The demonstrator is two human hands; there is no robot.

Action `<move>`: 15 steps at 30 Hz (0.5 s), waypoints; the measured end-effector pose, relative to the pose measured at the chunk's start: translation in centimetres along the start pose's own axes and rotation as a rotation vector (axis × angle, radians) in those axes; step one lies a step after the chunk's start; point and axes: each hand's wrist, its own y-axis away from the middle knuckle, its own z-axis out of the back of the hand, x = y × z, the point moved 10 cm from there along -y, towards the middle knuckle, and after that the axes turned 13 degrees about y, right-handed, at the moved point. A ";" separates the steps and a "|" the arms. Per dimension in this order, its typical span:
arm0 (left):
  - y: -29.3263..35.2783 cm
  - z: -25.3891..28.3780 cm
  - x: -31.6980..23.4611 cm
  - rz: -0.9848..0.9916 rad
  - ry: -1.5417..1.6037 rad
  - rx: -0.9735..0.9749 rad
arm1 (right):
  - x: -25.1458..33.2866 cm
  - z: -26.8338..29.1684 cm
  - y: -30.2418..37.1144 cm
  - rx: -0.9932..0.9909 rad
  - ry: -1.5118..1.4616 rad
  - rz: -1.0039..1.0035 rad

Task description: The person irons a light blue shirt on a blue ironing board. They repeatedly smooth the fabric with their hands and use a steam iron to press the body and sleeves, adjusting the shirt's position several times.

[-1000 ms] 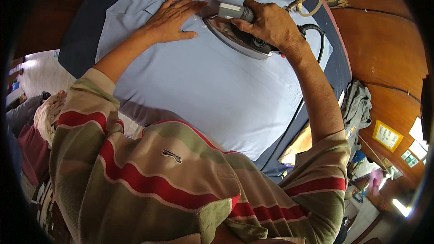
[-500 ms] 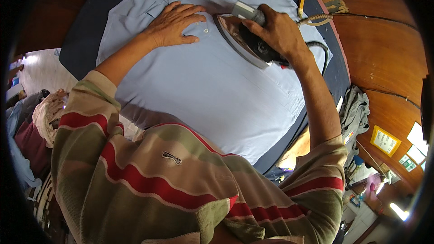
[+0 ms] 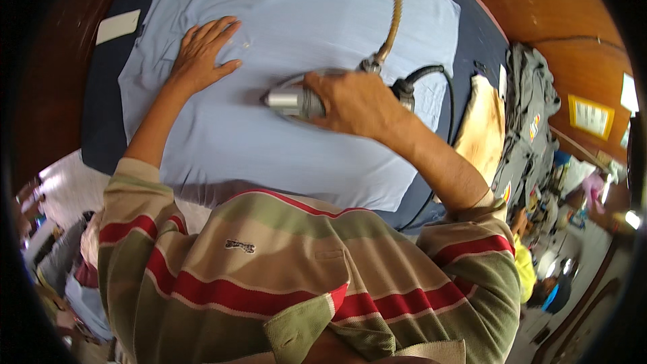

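A light blue shirt (image 3: 283, 162) lies spread over a dark navy padded board (image 3: 101, 108). My right hand (image 3: 354, 104) is wrapped round the handle of a steam iron (image 3: 286, 101), which stands on the shirt with its tip toward the left. Most of the iron's body is hidden by the hand. My left hand (image 3: 202, 54) rests flat on the shirt at the upper left, fingers apart, near small white buttons (image 3: 245, 45). A tan coiled hose (image 3: 395, 20) and a black cord (image 3: 431, 71) run from the iron.
Dark grey garments (image 3: 526, 108) hang at the board's right edge, beside a tan scorched-looking cloth (image 3: 482, 135). A white card (image 3: 118, 27) lies at the far left. Wooden panelling (image 3: 539, 0) rises behind. A person in yellow (image 3: 526, 266) is at lower right.
The iron in my right hand has moved left and nearer to me, and now points left. My left hand still presses the shirt. The whole view has shifted.
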 end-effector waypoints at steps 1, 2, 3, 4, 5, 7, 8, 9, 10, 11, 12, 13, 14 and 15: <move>0.0 0.0 0.0 -0.012 -0.005 -0.003 | 0.6 -0.3 1.6 0.026 -0.056 0.012; -0.1 -0.2 -0.1 -0.022 -0.009 -0.007 | -0.3 -0.5 3.2 0.064 -0.086 -0.069; -0.2 -0.1 -0.3 -0.028 -0.013 -0.011 | -1.3 -0.5 4.9 0.102 -0.118 -0.146; -0.2 0.1 -0.5 -0.016 -0.042 -0.018 | -2.6 0.1 6.5 0.077 -0.130 -0.218; -0.2 0.5 -0.8 -0.002 -0.071 -0.025 | -4.1 0.2 8.1 0.047 -0.164 -0.300; 0.1 1.2 -1.2 -0.004 -0.076 -0.091 | -7.0 0.4 11.1 0.044 -0.232 -0.444; 0.5 1.7 -1.0 -0.021 -0.055 -0.149 | -8.4 0.5 12.4 0.043 -0.213 -0.533; 0.7 2.3 -0.7 -0.041 -0.035 -0.210 | -9.9 0.7 13.6 0.037 -0.192 -0.622; 0.9 2.4 0.2 -0.014 -0.045 -0.235 | -11.2 0.7 14.5 0.011 -0.206 -0.662; 0.9 2.5 1.0 0.007 -0.038 -0.237 | -12.3 1.0 15.0 0.008 -0.143 -0.676; 0.6 2.6 1.9 0.029 -0.033 -0.240 | -13.6 1.0 15.2 -0.028 -0.124 -0.695; 0.3 2.7 3.0 0.054 -0.027 -0.244 | -14.8 1.0 15.2 -0.062 -0.102 -0.712; 0.0 2.4 4.0 0.041 -0.064 -0.217 | -15.6 0.6 15.0 -0.024 -0.075 -0.714; -0.1 2.2 5.4 0.064 -0.144 -0.199 | -16.5 0.3 14.4 -0.036 -0.063 -0.704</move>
